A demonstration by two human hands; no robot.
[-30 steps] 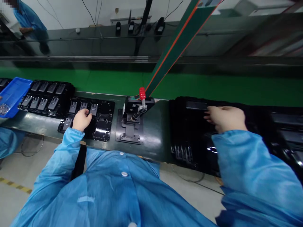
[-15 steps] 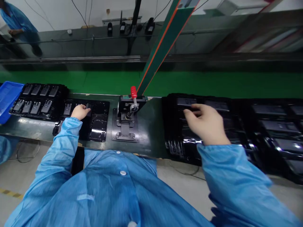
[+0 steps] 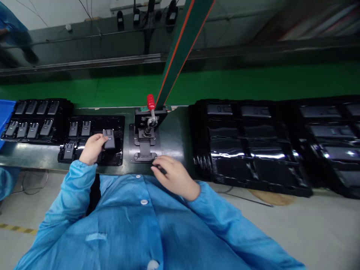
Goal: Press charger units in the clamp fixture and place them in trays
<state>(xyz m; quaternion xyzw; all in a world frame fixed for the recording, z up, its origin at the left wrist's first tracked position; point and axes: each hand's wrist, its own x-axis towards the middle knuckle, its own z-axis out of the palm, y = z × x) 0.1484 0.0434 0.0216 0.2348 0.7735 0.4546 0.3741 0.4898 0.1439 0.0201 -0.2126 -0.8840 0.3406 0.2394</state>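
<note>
My left hand (image 3: 92,149) pinches the edge of a dark grey rectangular device (image 3: 109,139) with small prongs at its top. It is over the right part of a black plastic tray (image 3: 119,150), where similar devices (image 3: 86,128) lie in the pockets. My right hand (image 3: 174,176) has its fingers curled by the front edge of a metal clamp fixture (image 3: 145,148) with a red handle (image 3: 151,101). Something dark shows between the thumb and fingers, too hidden to name. Two flat dark pieces (image 3: 219,109) lie in the top row of the right-hand black tray (image 3: 233,180).
A stack of black trays (image 3: 36,138) with several devices stands at the left, beside a blue bin (image 3: 5,116). More trays with dark pieces (image 3: 323,131) are at the far right. A green post (image 3: 182,48) rises behind the fixture. Another person's sleeve (image 3: 11,22) shows top left.
My right hand has moved left from the right-hand tray to the fixture's front. My left hand has lifted a device and brought it slightly right and nearer. The view has shifted a little.
</note>
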